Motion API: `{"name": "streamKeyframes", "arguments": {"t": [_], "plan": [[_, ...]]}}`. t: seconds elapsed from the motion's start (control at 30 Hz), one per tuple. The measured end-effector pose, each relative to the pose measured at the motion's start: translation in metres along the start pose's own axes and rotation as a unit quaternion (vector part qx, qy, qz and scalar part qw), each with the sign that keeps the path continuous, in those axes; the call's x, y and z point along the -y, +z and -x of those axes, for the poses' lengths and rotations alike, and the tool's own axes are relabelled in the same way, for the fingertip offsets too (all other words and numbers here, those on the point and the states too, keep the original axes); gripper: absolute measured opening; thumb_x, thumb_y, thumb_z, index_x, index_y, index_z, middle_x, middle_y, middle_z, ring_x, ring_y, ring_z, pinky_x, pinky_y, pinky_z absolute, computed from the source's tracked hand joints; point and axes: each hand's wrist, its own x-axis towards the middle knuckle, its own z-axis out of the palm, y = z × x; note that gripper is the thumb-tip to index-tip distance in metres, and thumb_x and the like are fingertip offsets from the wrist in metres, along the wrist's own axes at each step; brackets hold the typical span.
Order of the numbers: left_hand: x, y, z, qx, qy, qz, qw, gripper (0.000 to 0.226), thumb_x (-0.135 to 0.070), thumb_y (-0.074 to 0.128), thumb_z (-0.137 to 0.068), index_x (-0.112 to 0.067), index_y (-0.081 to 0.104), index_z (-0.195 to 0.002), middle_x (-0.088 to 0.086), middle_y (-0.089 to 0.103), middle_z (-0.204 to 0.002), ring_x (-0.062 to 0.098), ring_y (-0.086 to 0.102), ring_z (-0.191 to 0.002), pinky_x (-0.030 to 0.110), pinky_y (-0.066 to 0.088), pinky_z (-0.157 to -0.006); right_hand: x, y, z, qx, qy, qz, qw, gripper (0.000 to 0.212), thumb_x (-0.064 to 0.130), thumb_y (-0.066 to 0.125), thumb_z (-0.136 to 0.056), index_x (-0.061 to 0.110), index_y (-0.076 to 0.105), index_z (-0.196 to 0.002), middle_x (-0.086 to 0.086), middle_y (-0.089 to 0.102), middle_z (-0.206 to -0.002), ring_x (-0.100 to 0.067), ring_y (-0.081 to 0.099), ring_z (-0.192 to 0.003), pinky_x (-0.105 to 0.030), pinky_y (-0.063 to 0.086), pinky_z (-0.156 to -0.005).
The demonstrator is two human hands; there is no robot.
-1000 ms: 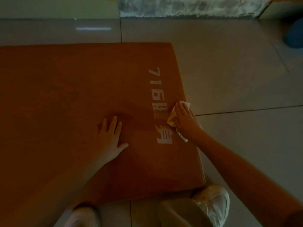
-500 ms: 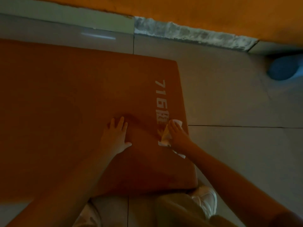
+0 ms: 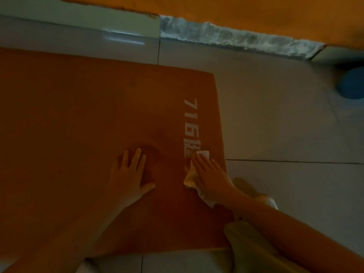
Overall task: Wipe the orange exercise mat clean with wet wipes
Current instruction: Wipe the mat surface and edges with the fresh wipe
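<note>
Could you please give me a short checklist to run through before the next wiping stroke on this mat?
1. Wet wipe under the right hand: ok, straight fingers press it onto the mat.
2. Left hand bracing the orange mat: ok, it lies flat on it, apart from the wipe.
3. Mat flat on the tiled floor: ok where visible; its left end is out of frame.
4. Wipe on the white lettering: ok, it covers the lower characters.
5. Wipe wet and clean enough: cannot tell.
6. Dark patch by the left fingertips, damp or dirt: cannot tell.
</note>
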Motion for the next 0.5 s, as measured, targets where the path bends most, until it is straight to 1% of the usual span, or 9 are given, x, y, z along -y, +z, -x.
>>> {"name": "streamKeyframes", "arguments": {"t": [0.03,0.07,0.1,0.17,0.27,0.33,0.37,0.43,0.5], "plan": [[0.001,0.002,-0.001,-0.001,0.001,-0.007,1.0,0.099,-0.08,0.008,-0.084,-0.011,0.045,-0.143,0.016,0.031,-0.153,0.045,0.036,-0.135,0.065,0.039,-0.1,-0.002,0.002,-0.005,-0.019,0.002,-0.002,1.0,0.076,0.051,0.003,-0.089,0.007,0.019,-0.149,-0.007,0.01,-0.156,-0.022,0.014,-0.144,-0.042,0.024,-0.114],[0.001,0.005,-0.003,-0.001,-0.003,-0.009,1.0,0.096,-0.078,0.009,-0.086,-0.009,0.052,-0.138,0.017,0.039,-0.149,0.045,0.043,-0.13,0.065,0.043,-0.095,-0.005,0.004,-0.012,-0.039,-0.005,-0.011,0.999,0.077,0.051,-0.003,-0.088,0.009,0.012,-0.15,-0.004,0.002,-0.156,-0.019,0.004,-0.144,-0.041,0.017,-0.116],[-0.001,0.005,-0.004,0.006,-0.011,-0.004,1.0,0.094,-0.076,0.009,-0.088,-0.009,0.054,-0.136,0.017,0.041,-0.147,0.045,0.044,-0.129,0.064,0.044,-0.095,-0.009,0.003,-0.019,-0.045,-0.004,-0.021,0.999,0.078,0.051,-0.008,-0.086,0.011,0.005,-0.151,-0.001,-0.005,-0.156,-0.017,-0.005,-0.144,-0.04,0.011,-0.118],[-0.008,0.004,-0.007,-0.001,-0.029,0.021,0.999,0.094,-0.075,0.006,-0.089,-0.008,0.049,-0.14,0.017,0.035,-0.151,0.045,0.036,-0.135,0.064,0.037,-0.102,-0.017,0.0,-0.032,-0.046,0.001,-0.03,0.998,0.081,0.052,-0.017,-0.081,0.014,-0.004,-0.152,0.001,-0.012,-0.157,-0.015,-0.012,-0.145,-0.038,0.003,-0.12],[-0.026,0.001,-0.014,-0.02,-0.078,0.056,0.995,0.099,-0.076,-0.004,-0.084,-0.011,0.032,-0.15,0.013,0.016,-0.159,0.043,0.016,-0.144,0.06,0.019,-0.114,-0.032,-0.011,-0.052,-0.056,0.004,-0.026,0.998,0.085,0.051,-0.023,-0.075,0.014,-0.01,-0.151,0.003,-0.018,-0.157,-0.015,-0.013,-0.147,-0.035,-0.01,-0.116],[-0.036,-0.004,-0.02,-0.015,-0.113,0.066,0.991,0.1,-0.077,-0.012,-0.08,-0.015,0.012,-0.155,0.01,-0.005,-0.161,0.038,-0.003,-0.147,0.055,0.006,-0.118,-0.039,-0.017,-0.064,-0.073,0.006,-0.002,0.997,0.079,0.05,-0.019,-0.082,0.013,-0.009,-0.152,-0.001,-0.013,-0.16,-0.017,-0.012,-0.147,-0.035,-0.014,-0.112],[-0.041,-0.006,-0.026,-0.017,-0.131,0.068,0.989,0.098,-0.077,-0.012,-0.079,-0.016,0.003,-0.155,0.009,-0.014,-0.16,0.036,-0.01,-0.147,0.053,0.002,-0.119,-0.046,-0.02,-0.072,-0.076,0.011,0.007,0.997,0.071,0.049,-0.011,-0.091,0.013,-0.008,-0.152,-0.002,-0.011,-0.161,-0.018,-0.011,-0.148,-0.035,-0.013,-0.113],[-0.046,-0.013,-0.039,-0.029,-0.15,0.078,0.985,0.094,-0.073,-0.003,-0.079,-0.017,-0.004,-0.155,0.007,-0.021,-0.159,0.031,-0.017,-0.146,0.051,0.0,-0.119,-0.057,-0.027,-0.087,-0.069,0.02,0.01,0.997,0.062,0.045,0.009,-0.102,0.011,-0.006,-0.152,-0.004,-0.009,-0.161,-0.019,-0.01,-0.148,-0.037,-0.009,-0.117],[-0.045,-0.023,-0.053,-0.038,-0.15,0.086,0.984,0.089,-0.072,0.006,-0.083,-0.02,-0.008,-0.154,0.004,-0.025,-0.158,0.028,-0.02,-0.146,0.051,-0.002,-0.119,-0.067,-0.034,-0.101,-0.068,0.024,0.013,0.997,0.062,0.042,0.015,-0.104,0.01,-0.006,-0.153,-0.005,-0.008,-0.161,-0.019,-0.009,-0.148,-0.038,-0.007,-0.118]]}}
